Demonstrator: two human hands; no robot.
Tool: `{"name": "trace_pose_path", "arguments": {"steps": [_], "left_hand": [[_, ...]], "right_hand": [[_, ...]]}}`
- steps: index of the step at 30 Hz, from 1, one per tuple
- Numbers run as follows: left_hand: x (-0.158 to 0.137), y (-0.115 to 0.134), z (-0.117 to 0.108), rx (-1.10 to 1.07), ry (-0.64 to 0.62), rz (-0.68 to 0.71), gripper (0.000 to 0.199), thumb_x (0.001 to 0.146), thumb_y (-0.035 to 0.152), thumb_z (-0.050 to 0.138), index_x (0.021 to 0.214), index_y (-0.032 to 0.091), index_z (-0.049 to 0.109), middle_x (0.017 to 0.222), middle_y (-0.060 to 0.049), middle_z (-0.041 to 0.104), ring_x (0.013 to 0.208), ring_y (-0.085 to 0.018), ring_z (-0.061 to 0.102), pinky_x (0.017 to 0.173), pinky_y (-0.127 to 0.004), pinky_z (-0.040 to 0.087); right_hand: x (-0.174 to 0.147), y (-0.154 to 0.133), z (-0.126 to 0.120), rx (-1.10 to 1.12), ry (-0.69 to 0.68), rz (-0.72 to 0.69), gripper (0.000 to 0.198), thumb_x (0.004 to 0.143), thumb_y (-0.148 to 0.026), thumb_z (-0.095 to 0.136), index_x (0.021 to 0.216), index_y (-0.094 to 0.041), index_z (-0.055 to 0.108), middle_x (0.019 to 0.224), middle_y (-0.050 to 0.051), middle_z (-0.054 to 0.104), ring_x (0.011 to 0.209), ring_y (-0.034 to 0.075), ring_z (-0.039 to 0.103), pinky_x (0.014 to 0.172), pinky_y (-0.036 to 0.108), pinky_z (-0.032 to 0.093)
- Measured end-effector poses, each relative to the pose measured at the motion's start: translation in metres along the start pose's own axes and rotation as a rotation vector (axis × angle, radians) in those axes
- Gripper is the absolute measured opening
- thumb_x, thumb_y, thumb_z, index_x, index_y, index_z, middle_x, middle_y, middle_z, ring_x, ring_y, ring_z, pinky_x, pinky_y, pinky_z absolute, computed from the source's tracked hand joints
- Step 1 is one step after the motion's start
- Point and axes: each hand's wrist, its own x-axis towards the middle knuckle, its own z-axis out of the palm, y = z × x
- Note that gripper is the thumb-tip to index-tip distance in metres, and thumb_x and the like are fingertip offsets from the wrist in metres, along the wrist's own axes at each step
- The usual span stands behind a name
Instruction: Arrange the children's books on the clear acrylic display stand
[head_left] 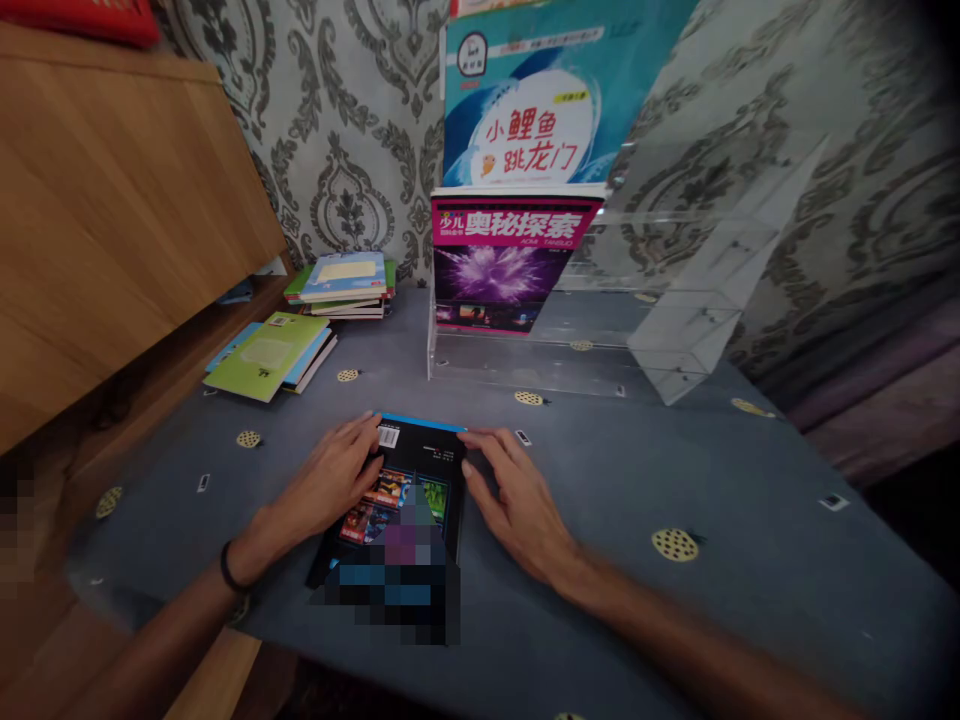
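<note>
A black book (409, 455) with a barcode, a blue top edge and several small colour pictures lies before me on the cloth; its near part is blurred out by blocks. My left hand (341, 468), with a dark band at the wrist, grips the book's left side, its thumb over the cover. On the opposite side, my right hand (517, 500) has its fingertips and thumb against the right edge near the top corner. Both hands hold the book between them.
Behind stands a clear acrylic rack (675, 345) holding a purple book (502, 265) and a teal book (532, 120). At the back left are a green book (270, 357) on others and a book stack (345, 278). A wooden cabinet (127, 200) borders the left side of the grey-blue tablecloth (592, 460).
</note>
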Motion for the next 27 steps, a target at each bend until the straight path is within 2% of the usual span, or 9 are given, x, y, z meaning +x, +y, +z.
{"name": "trace_pose_path", "arguments": {"steps": [4, 7, 11, 14, 21, 27], "left_hand": [[0.008, 0.004, 0.003, 0.047, 0.013, 0.016, 0.027, 0.099, 0.026, 0.043, 0.123, 0.017, 0.051, 0.14, -0.017, 0.059, 0.135, -0.03, 0.052, 0.111, -0.054, 0.045], [0.01, 0.006, 0.005, 0.076, 0.037, 0.006, 0.019, 0.098, 0.024, 0.042, 0.112, 0.018, 0.054, 0.136, -0.016, 0.061, 0.131, -0.03, 0.054, 0.108, -0.055, 0.047], [0.011, 0.004, 0.009, 0.104, 0.069, -0.011, 0.012, 0.099, 0.025, 0.042, 0.097, 0.02, 0.053, 0.133, -0.015, 0.062, 0.128, -0.03, 0.056, 0.107, -0.056, 0.048], [0.012, 0.001, 0.01, 0.103, 0.089, -0.01, 0.013, 0.099, 0.024, 0.04, 0.097, 0.02, 0.053, 0.131, -0.014, 0.063, 0.126, -0.03, 0.057, 0.105, -0.054, 0.05], [0.022, 0.001, 0.013, 0.107, 0.103, 0.037, 0.014, 0.1, 0.02, 0.041, 0.1, 0.019, 0.054, 0.13, -0.014, 0.065, 0.123, -0.029, 0.06, 0.102, -0.051, 0.052], [0.044, 0.008, 0.018, 0.041, 0.103, 0.105, 0.014, 0.1, 0.019, 0.041, 0.1, 0.019, 0.055, 0.131, -0.014, 0.065, 0.124, -0.027, 0.06, 0.105, -0.05, 0.051]], "right_hand": [[-0.002, -0.004, 0.0, 0.005, -0.015, 0.049, 0.028, 0.099, -0.028, 0.045, 0.124, -0.024, 0.058, 0.118, 0.01, 0.064, 0.105, 0.026, 0.064, 0.09, 0.048, 0.056], [-0.002, -0.006, -0.001, 0.048, -0.019, 0.07, 0.029, 0.1, -0.028, 0.044, 0.126, -0.025, 0.057, 0.119, 0.01, 0.064, 0.106, 0.026, 0.065, 0.091, 0.046, 0.057], [0.004, -0.001, 0.0, 0.112, -0.018, 0.01, 0.031, 0.101, -0.028, 0.042, 0.13, -0.025, 0.053, 0.12, 0.01, 0.065, 0.113, 0.025, 0.064, 0.095, 0.045, 0.056], [0.014, 0.007, 0.004, 0.201, -0.048, 0.006, 0.035, 0.101, -0.03, 0.041, 0.135, -0.024, 0.049, 0.126, 0.012, 0.064, 0.119, 0.025, 0.063, 0.099, 0.046, 0.055], [0.044, 0.019, 0.016, 0.433, -0.122, 0.093, 0.041, 0.102, -0.034, 0.039, 0.141, -0.022, 0.041, 0.14, 0.016, 0.057, 0.124, 0.025, 0.062, 0.106, 0.052, 0.049], [0.049, 0.023, 0.016, 0.446, -0.13, 0.115, 0.041, 0.103, -0.038, 0.036, 0.141, -0.021, 0.039, 0.139, 0.016, 0.058, 0.123, 0.024, 0.063, 0.106, 0.049, 0.049]]}}
